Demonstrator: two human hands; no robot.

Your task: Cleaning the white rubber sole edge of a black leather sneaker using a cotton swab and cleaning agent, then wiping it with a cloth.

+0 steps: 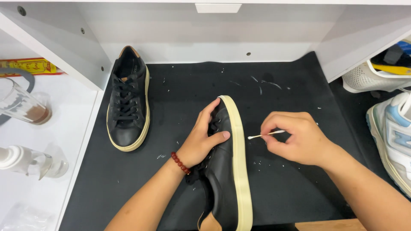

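Observation:
My left hand [202,139], with a red bead bracelet [180,162] on its wrist, grips a black leather sneaker [224,171] turned on its side, cream sole [240,158] facing right. The fingers curl over the toe and the thumb lies on the upper. My right hand [297,137] pinches a cotton swab [265,134] between thumb and fingers. The swab's white tip points left and sits just short of the sole edge. The matching black sneaker [128,102] stands upright on the black mat [278,184] at the left.
White shelf walls [64,47] enclose the mat at left, back and right. A glass [23,105] and a clear pump bottle [30,160] lie on the white surface at the left. A white and blue sneaker [391,137] and a mesh basket [372,77] are at the right.

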